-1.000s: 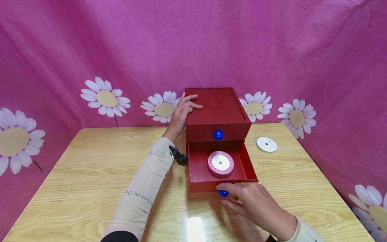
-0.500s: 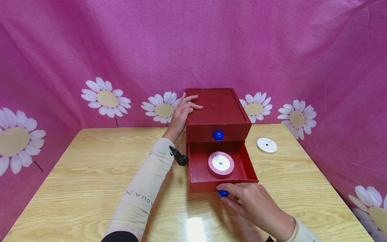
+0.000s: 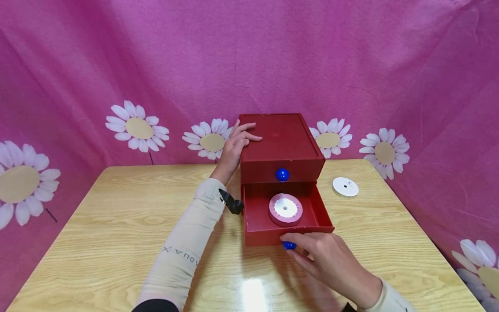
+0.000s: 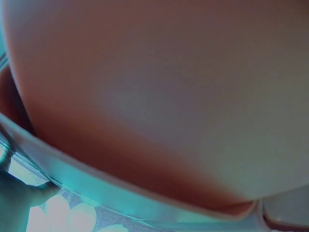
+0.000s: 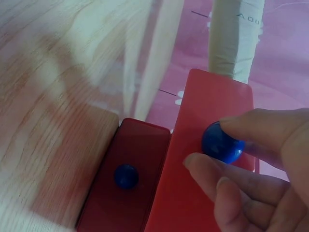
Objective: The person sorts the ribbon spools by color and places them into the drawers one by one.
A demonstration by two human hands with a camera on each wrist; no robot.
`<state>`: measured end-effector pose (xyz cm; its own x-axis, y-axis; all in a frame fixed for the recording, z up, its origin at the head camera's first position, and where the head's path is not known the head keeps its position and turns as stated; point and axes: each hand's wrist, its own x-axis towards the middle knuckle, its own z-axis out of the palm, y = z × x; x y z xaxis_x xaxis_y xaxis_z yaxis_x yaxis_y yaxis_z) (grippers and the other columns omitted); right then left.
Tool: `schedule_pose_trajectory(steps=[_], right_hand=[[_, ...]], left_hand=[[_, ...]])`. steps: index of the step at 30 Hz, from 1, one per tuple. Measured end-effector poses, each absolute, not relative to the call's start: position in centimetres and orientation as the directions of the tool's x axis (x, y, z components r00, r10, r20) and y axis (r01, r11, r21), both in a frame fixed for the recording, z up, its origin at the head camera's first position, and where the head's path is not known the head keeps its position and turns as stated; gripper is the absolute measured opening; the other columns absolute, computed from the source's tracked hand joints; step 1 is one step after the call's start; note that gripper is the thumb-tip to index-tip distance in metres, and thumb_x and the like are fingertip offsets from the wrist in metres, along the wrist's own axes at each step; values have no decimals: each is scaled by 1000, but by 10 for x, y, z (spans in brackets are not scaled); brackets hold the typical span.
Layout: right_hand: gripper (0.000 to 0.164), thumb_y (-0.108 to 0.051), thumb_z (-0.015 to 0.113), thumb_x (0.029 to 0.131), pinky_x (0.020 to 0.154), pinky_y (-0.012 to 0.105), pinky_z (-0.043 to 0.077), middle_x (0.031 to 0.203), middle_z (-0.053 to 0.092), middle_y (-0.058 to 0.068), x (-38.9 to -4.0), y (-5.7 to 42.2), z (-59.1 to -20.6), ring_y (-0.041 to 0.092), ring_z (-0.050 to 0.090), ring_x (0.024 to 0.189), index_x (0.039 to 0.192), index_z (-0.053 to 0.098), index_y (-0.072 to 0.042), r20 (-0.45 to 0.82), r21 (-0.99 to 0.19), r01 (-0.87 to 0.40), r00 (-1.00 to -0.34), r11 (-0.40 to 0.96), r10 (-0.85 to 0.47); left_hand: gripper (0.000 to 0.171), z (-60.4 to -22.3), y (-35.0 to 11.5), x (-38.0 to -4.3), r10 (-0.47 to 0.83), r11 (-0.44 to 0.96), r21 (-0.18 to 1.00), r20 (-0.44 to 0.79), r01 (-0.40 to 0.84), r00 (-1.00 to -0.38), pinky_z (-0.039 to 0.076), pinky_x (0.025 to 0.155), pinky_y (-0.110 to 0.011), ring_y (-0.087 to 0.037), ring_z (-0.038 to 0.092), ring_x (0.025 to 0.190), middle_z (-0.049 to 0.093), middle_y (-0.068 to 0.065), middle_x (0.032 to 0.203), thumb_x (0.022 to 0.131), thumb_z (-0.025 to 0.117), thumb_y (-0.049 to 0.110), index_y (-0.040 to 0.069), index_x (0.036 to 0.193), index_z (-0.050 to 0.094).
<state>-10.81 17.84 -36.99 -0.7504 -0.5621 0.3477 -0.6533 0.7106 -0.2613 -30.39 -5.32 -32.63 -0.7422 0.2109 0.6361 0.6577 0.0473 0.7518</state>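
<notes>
A small red drawer box [image 3: 278, 138] stands on the table, its lower drawer [image 3: 269, 239] pulled out. A spool of pink ribbon [image 3: 286, 209] with a white face lies flat in that drawer. My right hand [image 3: 331, 264] pinches the lower drawer's blue knob [image 5: 222, 142] between thumb and fingers, as the right wrist view also shows. My left hand [image 3: 234, 147] rests on the box's left top edge, fingers spread over the lid. In the left wrist view, a blurred reddish side of the box fills most of the picture, with part of the left hand [image 4: 21, 195] at lower left.
The upper drawer, with its own blue knob [image 3: 282, 174], is closed. A white disc-like spool [image 3: 345, 186] lies on the wooden table [image 3: 136, 229] to the right of the box. Behind the table hangs a pink curtain [image 3: 195, 56] printed with daisies.
The lower drawer's front has shifted very slightly back toward the box, along with my right hand on its knob. My left hand stays in place on the box.
</notes>
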Motion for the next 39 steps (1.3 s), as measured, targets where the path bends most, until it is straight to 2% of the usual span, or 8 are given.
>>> schedule_pose_trajectory(steps=[18, 27, 39], right_hand=[[33, -23, 80, 77, 64, 20, 52, 77, 61, -20, -119, 179, -378, -4, 51, 65, 109, 71, -23, 401, -270, -659, -740, 702, -540], [30, -22, 79, 80, 56, 15, 45, 73, 56, -21, -123, 178, -381, -2, 49, 62, 109, 71, -22, 413, -292, -658, -741, 694, -529], [31, -22, 79, 80, 57, 15, 46, 77, 58, -19, -127, 176, -383, -3, 49, 64, 109, 71, -21, 425, -320, -652, -747, 688, -511]], left_hand=[[37, -325, -53, -303, 232, 61, 752, 629, 656, -742, 4, 117, -48, -38, 7, 146, 46, -25, 140, 90, 35, -1, -12, 105, 67], [37, -323, -53, -302, 235, 65, 742, 639, 668, -732, 4, 117, -48, -40, 7, 145, 46, -26, 139, 90, 35, -2, -12, 105, 67], [36, -326, -54, -303, 219, 50, 758, 627, 650, -748, 3, 118, -46, -38, 7, 146, 47, -25, 139, 89, 36, 0, -12, 105, 67]])
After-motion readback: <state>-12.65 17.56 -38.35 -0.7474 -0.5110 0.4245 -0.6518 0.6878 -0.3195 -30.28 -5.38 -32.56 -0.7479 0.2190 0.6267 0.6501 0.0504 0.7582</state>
